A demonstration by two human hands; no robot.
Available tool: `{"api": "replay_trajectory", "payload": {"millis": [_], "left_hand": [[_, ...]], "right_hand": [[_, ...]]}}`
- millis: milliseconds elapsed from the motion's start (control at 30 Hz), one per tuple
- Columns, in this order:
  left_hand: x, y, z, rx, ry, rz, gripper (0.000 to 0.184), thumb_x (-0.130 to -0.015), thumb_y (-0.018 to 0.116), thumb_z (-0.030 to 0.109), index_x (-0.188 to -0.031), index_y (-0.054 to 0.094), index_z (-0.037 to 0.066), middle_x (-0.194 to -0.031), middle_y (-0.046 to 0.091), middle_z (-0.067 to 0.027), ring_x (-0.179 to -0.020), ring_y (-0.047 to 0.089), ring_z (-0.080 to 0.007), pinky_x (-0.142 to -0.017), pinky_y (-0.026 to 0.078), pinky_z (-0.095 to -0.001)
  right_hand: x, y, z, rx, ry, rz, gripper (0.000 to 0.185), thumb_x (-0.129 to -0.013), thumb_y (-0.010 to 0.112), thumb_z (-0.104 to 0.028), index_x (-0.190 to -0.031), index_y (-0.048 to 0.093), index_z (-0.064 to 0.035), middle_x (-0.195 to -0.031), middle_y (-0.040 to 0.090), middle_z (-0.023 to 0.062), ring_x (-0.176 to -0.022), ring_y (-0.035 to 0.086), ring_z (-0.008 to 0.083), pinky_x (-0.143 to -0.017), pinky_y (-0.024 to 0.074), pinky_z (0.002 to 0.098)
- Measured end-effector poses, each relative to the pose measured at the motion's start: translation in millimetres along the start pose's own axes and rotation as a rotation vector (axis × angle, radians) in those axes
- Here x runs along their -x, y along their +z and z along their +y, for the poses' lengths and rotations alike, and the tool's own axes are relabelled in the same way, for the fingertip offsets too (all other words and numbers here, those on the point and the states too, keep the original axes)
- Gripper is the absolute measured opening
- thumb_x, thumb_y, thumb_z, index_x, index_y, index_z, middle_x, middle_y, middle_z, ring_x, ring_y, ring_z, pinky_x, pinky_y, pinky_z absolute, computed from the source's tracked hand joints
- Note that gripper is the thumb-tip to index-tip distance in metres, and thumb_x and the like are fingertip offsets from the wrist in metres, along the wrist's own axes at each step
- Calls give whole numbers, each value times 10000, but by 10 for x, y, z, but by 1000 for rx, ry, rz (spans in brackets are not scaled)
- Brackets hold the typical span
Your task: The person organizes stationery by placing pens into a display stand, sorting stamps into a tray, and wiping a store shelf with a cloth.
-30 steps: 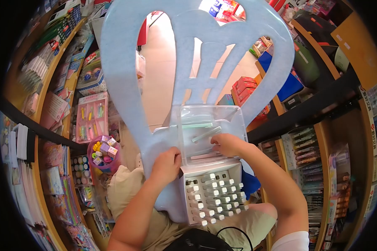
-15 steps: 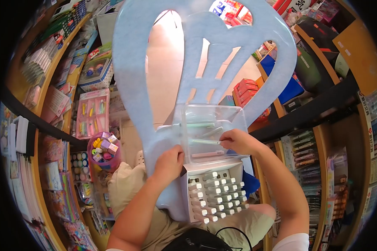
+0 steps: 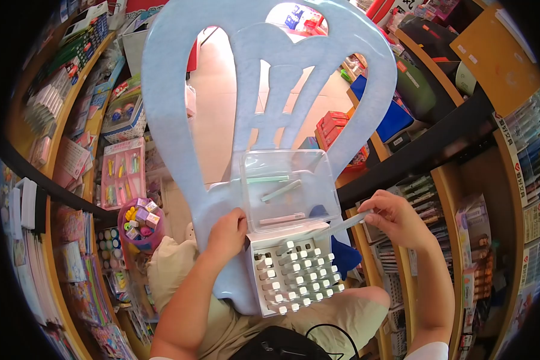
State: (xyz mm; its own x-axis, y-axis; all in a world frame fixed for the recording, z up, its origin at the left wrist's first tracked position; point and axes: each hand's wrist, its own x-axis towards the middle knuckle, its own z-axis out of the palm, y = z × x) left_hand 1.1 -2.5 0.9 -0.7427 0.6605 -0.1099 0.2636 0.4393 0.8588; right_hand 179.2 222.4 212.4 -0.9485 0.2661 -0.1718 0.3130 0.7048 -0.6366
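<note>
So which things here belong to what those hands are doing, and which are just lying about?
Seemingly in use:
slim strip in the right hand
clear box
white box of white-capped sticks
blue chair beneath

Just around:
pink basket of small items
pink pack
red boxes

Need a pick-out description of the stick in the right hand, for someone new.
Start at the big blue chair, then the clear bin on it. By the bin's near right corner, the right hand pinches a slim greyish stick by one end. The loose sticks lie inside the bin; this one alone is in a hand.
</note>
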Motion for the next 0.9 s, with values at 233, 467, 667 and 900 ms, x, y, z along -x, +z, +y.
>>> {"api": "replay_trajectory", "payload": {"millis": [233,467,667,900], "left_hand": [[-23,8,-7,-20,5,-2,148,-840,512,131,-889,573,5,-804,613,-224,-766,587,-402,-676,458,-449],[-32,-39,51,-5,-27,-24,151,-840,511,128,-878,574,-3,-794,617,-220,-759,595,-391,-673,462,-443],[-18,-26,32,9,17,15,152,-838,521,131,-870,575,-7,-793,622,-213,-758,597,-387,-678,465,-443],[-8,-49,64,-9,9,2,141,-838,522,128,-874,580,5,-808,624,-214,-772,594,-393,-687,466,-453]], "right_hand": [[11,381,56,331,-152,-105,113,-782,636,-93,-877,602,-41,-836,555,119,-766,574,322,-674,476,385],[-107,538,105,449,-193,-112,111,-786,631,-97,-840,577,-16,-825,541,121,-785,572,311,-683,475,387],[-93,596,54,536,-215,-108,110,-779,619,-93,-829,560,-14,-815,520,123,-798,563,304,-688,476,384],[-24,572,60,568,-235,-140,145,-741,653,-81,-841,563,-26,-806,526,110,-783,559,299,-670,475,378]]}}
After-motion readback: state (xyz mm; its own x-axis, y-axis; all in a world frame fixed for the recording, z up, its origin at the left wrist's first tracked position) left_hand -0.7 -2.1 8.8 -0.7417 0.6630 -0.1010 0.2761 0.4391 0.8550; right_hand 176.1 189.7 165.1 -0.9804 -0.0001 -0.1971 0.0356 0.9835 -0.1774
